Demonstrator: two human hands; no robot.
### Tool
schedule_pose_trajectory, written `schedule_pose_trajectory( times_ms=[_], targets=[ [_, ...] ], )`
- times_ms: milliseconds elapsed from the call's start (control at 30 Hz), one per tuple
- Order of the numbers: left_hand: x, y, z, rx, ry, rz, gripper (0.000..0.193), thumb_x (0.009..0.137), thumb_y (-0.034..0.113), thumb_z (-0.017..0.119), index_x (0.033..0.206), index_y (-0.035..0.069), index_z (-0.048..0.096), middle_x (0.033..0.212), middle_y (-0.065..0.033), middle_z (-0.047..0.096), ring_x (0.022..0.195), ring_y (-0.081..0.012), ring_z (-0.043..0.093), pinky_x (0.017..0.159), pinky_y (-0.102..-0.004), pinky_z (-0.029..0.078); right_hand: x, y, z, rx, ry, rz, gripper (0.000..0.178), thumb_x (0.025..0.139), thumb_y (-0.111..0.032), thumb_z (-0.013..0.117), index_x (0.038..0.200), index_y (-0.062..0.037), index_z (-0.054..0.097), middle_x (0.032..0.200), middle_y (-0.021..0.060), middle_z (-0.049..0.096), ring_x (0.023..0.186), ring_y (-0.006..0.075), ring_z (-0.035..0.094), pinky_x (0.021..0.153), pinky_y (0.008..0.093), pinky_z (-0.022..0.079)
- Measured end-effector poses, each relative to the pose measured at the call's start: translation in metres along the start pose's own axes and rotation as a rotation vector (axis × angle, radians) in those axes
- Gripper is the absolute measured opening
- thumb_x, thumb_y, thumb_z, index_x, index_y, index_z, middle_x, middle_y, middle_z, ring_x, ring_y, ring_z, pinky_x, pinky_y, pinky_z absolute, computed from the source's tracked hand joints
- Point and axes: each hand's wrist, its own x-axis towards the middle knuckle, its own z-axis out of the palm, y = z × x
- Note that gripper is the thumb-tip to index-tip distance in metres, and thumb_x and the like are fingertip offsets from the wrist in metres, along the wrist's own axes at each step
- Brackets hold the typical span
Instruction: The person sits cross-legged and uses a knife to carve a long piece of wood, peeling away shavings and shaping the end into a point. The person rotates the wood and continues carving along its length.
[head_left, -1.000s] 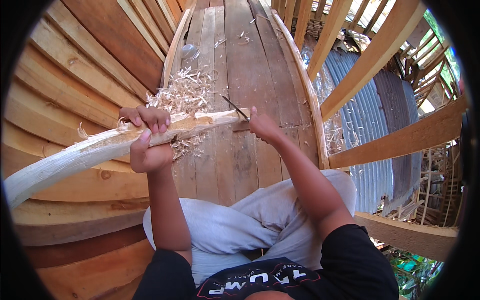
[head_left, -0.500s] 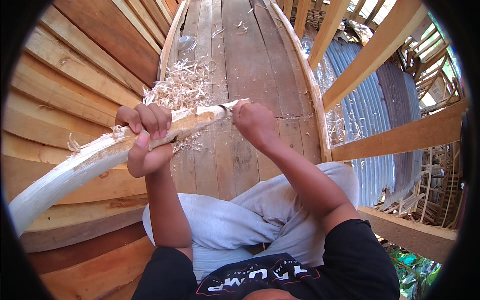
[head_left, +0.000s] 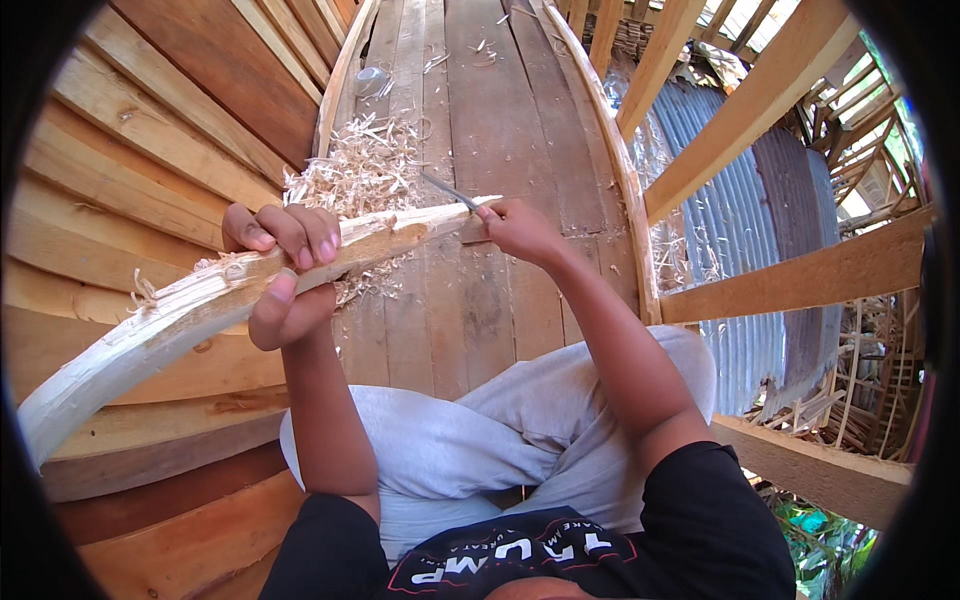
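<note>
A long, pale, curved wooden pole, stripped of bark, slants from the lower left rim up to its tapered end near the middle. My left hand wraps round it, thumb on the near side and fingers over the top. At the tapered end, my right hand is closed on a knife, its handle mostly hidden in the fist. The thin knife blade points up and left and crosses the pole's top edge. Thin curls of wood cling to the pole beside my left hand.
Wood shavings lie heaped on the plank floor just beyond the pole. A small clear cup stands farther off. Board walling closes the left side; wooden rails and corrugated metal sheets are at the right.
The knife blade, mostly hidden before, now shows angled up and left. My right hand has moved slightly right, and my left hand slightly left, still round the pole.
</note>
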Motion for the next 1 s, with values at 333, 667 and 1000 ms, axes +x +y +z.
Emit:
schedule_pose_trajectory(
  times_ms=[333, 667, 1000],
  targets=[
    [0.003, 0.006, -0.022, -0.031, 0.055, -0.015, 0.027, 0.067, 0.016, 0.057, 0.088, 0.012, 0.040, 0.065, -0.0015, 0.036, 0.061, -0.0129, 0.036, 0.065, -0.0315, 0.033, -0.090, -0.098, -0.049, 0.687, -0.134, -0.082, 0.035, 0.082, -0.020, 0.065, 0.100, -0.0054, 0.039, 0.078, 0.0012, 0.043, 0.060, 0.0097, 0.048, 0.049, 0.0257, 0.043],
    [0.004, 0.003, -0.023, -0.008, 0.032, 0.005, 0.025, 0.069, 0.017, 0.056, 0.088, 0.012, 0.041, 0.064, -0.0003, 0.035, 0.061, -0.0119, 0.034, 0.064, -0.0309, 0.032, -0.220, -0.146, -0.069, 0.732, -0.337, -0.481, 0.085, 0.056, -0.025, 0.079, 0.125, -0.0010, 0.036, 0.095, 0.0035, 0.040, 0.082, 0.0125, 0.042, 0.074, 0.0264, 0.038],
    [-0.002, -0.007, -0.020, -0.045, 0.093, -0.012, 0.027, 0.066, 0.019, 0.055, 0.088, 0.013, 0.040, 0.065, 0.0002, 0.034, 0.061, -0.0113, 0.033, 0.065, -0.0294, 0.030, -0.189, -0.131, -0.055, 0.526, -0.142, -0.437, 0.052, 0.076, -0.030, 0.074, 0.105, -0.0019, 0.041, 0.083, 0.0040, 0.041, 0.074, 0.0110, 0.041, 0.064, 0.0269, 0.036]
  ],
)
